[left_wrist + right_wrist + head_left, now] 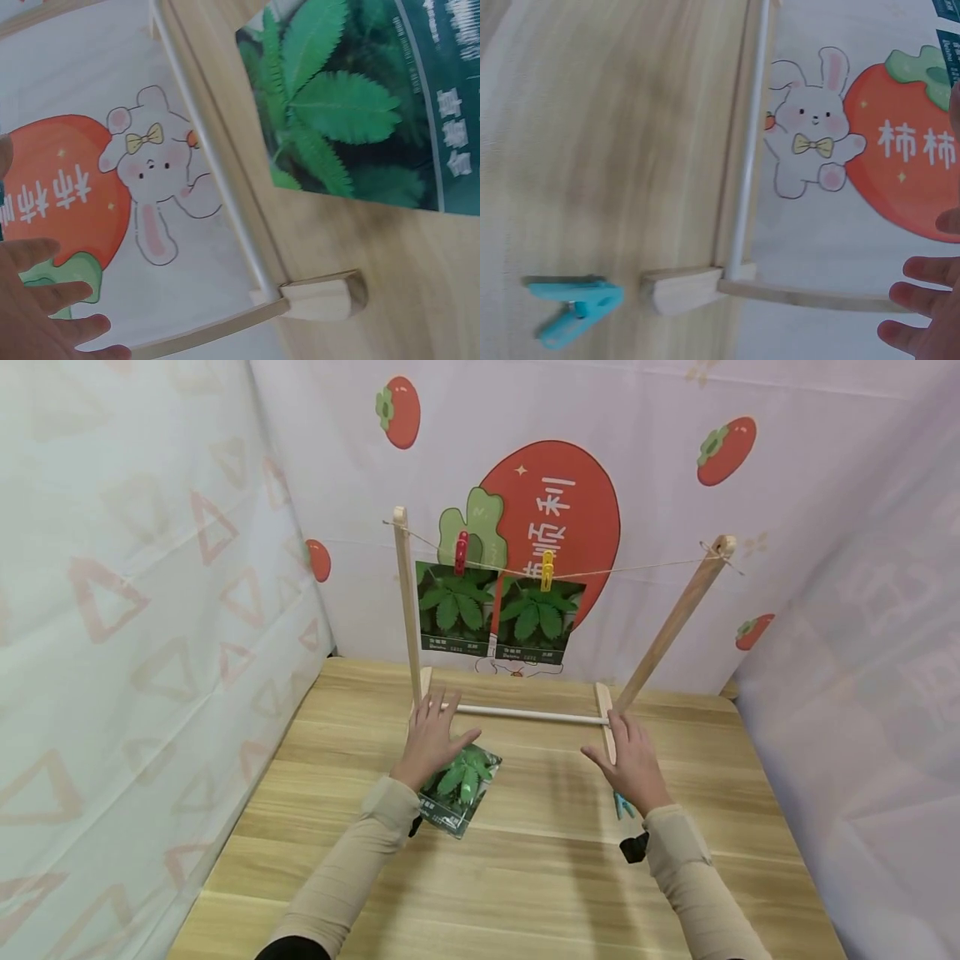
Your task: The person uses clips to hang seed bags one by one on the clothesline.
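With two cards hung, I have left hand and right hand splayed empty; the loose card likely needs gripping next.

I note beige sleeves, broad cuffs; black fitting at right cuff's eight o'clock; black band at left sleeve's seven o'clock.

Left hand and right hand reach forward, fingers extended and thumbs held apart.
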`<state>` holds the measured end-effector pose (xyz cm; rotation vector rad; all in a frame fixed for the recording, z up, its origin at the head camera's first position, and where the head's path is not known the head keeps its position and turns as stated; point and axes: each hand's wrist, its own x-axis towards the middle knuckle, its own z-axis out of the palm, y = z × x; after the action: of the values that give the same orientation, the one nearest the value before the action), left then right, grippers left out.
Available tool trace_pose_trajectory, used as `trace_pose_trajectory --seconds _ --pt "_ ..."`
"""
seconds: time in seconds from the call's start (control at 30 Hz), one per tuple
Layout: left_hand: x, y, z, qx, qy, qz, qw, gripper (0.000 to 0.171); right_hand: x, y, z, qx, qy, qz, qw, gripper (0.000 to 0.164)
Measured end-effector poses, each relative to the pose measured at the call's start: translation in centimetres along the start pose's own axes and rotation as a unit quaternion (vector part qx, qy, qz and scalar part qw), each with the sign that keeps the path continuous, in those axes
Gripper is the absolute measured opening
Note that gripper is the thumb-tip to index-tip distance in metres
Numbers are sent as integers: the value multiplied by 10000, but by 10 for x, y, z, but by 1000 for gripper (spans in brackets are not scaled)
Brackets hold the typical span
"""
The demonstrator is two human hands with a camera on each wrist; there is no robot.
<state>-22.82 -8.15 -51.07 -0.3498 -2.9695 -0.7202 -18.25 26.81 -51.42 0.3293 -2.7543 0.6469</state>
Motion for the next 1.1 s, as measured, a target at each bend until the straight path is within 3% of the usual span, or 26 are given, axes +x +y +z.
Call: trace_pose_trajectory --seconds 0.27,0.67,0.9,1.1 --pt "-11 -12 21 45 -37 -36 10000 79 -20 12 14 -59 -250 388 9989 79" --pt "-26 -22 40 -302 -6 -204 9993 78 -45 28 28 154 -846 1147 9897 84" --pt "-32 -24 47 -347 -317 -422 9980 74 -57 38 31 698 -938 1614 9799 86" --pt "-35 -32 58 -502 -364 -447 9971 73 -71 52 36 600 -846 1768 9788 86"
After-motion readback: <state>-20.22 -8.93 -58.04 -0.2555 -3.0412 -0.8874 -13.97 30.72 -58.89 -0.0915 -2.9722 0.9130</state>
